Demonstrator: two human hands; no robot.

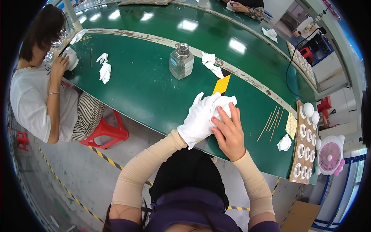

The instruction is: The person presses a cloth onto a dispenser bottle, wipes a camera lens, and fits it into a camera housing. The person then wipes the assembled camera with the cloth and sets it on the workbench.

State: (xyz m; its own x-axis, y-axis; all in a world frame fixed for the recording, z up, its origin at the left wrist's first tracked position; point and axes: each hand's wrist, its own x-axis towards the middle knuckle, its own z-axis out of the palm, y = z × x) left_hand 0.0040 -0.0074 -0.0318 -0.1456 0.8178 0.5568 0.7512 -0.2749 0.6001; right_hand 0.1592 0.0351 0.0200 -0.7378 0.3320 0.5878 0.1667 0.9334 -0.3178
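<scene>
My left hand [197, 118], in a white glove, grips a white rounded piece [224, 104] above the near edge of the green table. My bare right hand [231, 133] has its fingers bent over the near right side of the same piece. White glove against white piece makes the outline hard to follow, and I cannot tell whether a cloth lies under the right fingers. Just beyond the hands, yellow-and-black tape [221, 85] runs across the table. A clear bottle with a metal top [181, 62] stands farther back, left of the tape.
Several thin wooden sticks [269, 123] and a crumpled white wipe [284, 142] lie to the right. Beside them, a cardboard board [296, 154] carries several white round pieces. A pink fan [329, 156] stands past it. At left a co-worker [42, 85] handles a white piece.
</scene>
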